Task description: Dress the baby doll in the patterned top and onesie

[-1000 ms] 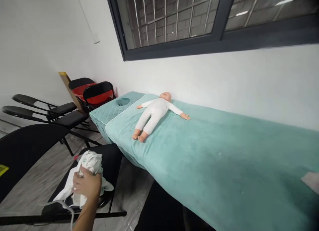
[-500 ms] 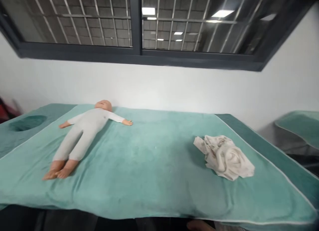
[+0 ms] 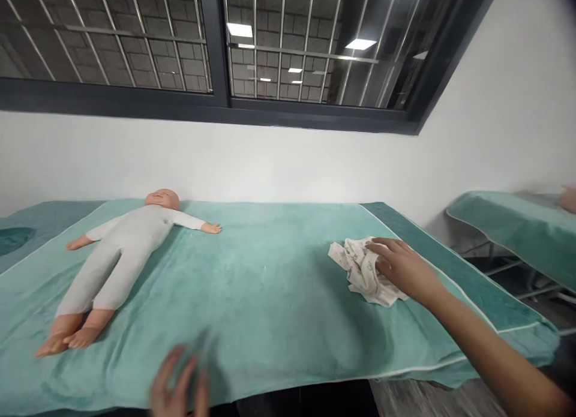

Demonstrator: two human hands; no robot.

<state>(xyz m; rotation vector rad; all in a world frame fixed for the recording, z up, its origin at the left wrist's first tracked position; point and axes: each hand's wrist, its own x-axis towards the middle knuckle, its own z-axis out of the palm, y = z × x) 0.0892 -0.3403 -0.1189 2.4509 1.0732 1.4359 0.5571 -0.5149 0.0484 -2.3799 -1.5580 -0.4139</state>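
Note:
My right hand [image 3: 400, 267] reaches in from the right onto a crumpled white cloth [image 3: 362, 270] with a small print, its fingers bent into the folds and covering the cloth's right part. Whether the cloth is a garment I cannot tell. My left hand [image 3: 180, 384] is at the near edge, blurred, fingers apart and holding nothing. A baby doll [image 3: 139, 231] lies on its back at the left, arms spread, in a white long-sleeved suit with bare feet. Doll and cloth both rest on a green bed cover [image 3: 270, 321].
Behind the bed stands a white wall [image 3: 279, 159] below a dark-framed window [image 3: 306, 114] with metal bars. Another green-covered bed [image 3: 508, 225] is at the right, with part of a pinkish object at its far edge. A hole [image 3: 15, 240] shows in the cover at the far left.
Both hands have come into view over the bed, the right one reaching the printed cloth. The view has turned to the right. The doll lies as before.

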